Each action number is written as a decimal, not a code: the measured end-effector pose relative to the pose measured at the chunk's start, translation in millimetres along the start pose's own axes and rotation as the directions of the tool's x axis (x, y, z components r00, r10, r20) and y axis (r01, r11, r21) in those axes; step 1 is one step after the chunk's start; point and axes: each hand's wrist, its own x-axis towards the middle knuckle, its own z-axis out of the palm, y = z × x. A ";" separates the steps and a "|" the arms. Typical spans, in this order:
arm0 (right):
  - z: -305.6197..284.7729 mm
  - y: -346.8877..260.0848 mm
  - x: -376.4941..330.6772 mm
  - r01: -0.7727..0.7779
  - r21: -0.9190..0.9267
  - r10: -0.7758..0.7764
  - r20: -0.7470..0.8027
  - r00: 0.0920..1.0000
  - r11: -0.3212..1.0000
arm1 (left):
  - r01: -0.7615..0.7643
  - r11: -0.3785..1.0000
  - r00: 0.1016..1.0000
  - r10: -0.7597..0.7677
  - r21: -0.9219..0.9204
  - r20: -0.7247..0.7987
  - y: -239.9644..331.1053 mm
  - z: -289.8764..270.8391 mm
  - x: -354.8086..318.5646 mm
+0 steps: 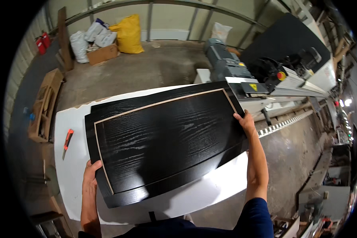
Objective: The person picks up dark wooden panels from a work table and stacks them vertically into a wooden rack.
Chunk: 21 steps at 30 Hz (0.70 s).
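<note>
A glossy black wood-grain door panel [168, 137], its visibly grained centre bordered in pale tan along top and left, was held over the white tabletop [70, 190], clamped at opposite ends by the left hand [91, 171] and right hand [246, 121].
</note>
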 end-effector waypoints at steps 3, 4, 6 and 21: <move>47.2 -12.1 17.9 -0.107 0.256 0.023 0.310 0.950 0.961 | -0.103 0.991 0.988 0.112 0.084 -0.104 3.8 -27.8 -18.7; 54.2 -10.0 9.0 0.024 0.319 -0.085 0.178 0.980 0.947 | -0.106 0.975 0.956 0.155 0.197 -0.249 10.8 -35.9 -20.2; 36.6 -53.3 -6.4 -0.105 0.323 0.027 0.240 0.971 0.941 | -0.047 0.950 0.922 0.160 0.308 -0.352 35.4 -29.4 -41.9; -32.0 -93.7 47.9 0.216 0.895 -0.159 -0.165 0.973 0.391 | -0.541 0.562 0.764 0.639 0.626 0.086 185.4 -38.8 27.7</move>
